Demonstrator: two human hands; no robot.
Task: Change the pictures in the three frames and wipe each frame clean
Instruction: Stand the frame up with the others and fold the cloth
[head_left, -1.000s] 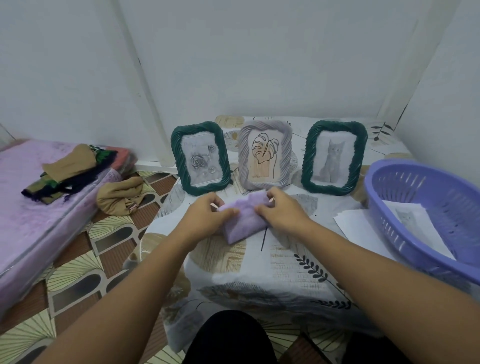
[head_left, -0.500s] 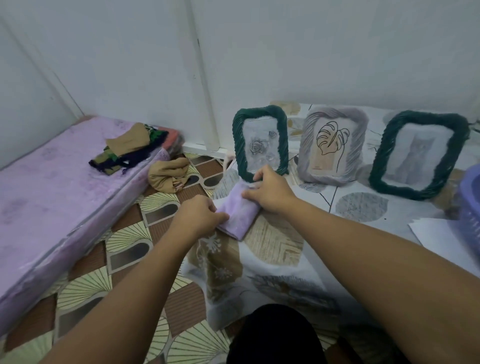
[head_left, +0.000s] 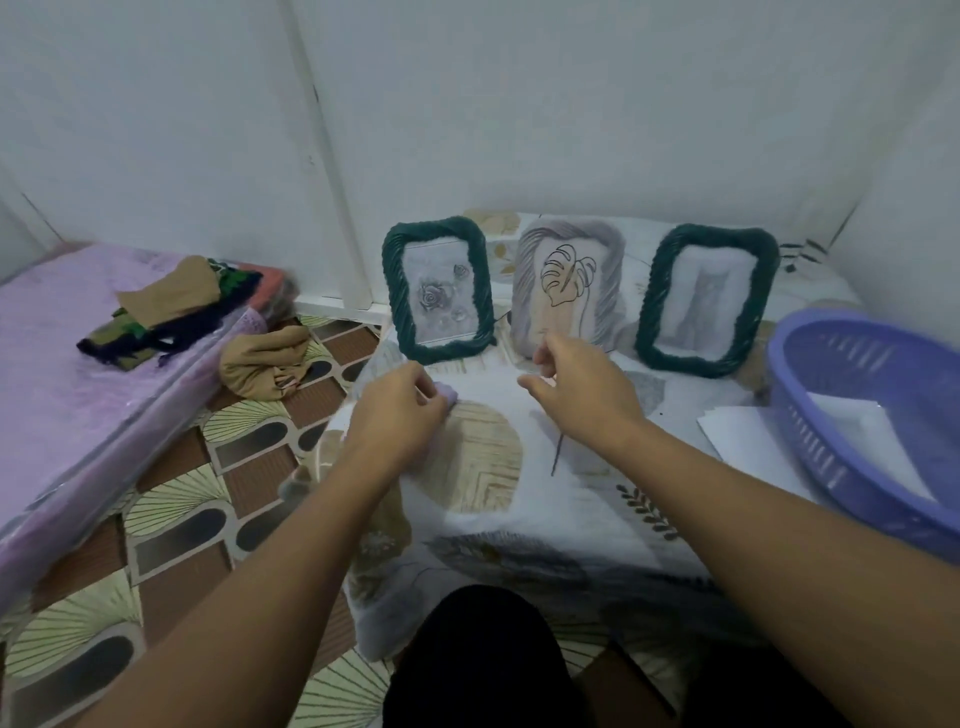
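Three picture frames stand in a row at the back of the low table. The left green frame (head_left: 437, 347) shows a rose, the grey middle frame (head_left: 605, 270) a leaf drawing, and the right green frame (head_left: 709, 358) a faint cat. My left hand (head_left: 397, 415) grips the purple cloth (head_left: 448, 393) at the table's left edge; only a small corner of the cloth shows past my fingers. My right hand (head_left: 584, 392) hovers just in front of the middle frame with loosely curled fingers, holding nothing.
A purple plastic basket (head_left: 810, 415) with paper inside sits at the right, with white sheets (head_left: 740, 434) beside it. A patterned cloth covers the table (head_left: 483, 462). On the left are a purple mattress (head_left: 57, 374) with folded clothes (head_left: 171, 306) and a tan garment (head_left: 265, 361) on the floor.
My right hand has let go of the purple cloth and risen toward the middle frame. My left hand keeps the cloth, now bunched under it. The view has swung back to the right.
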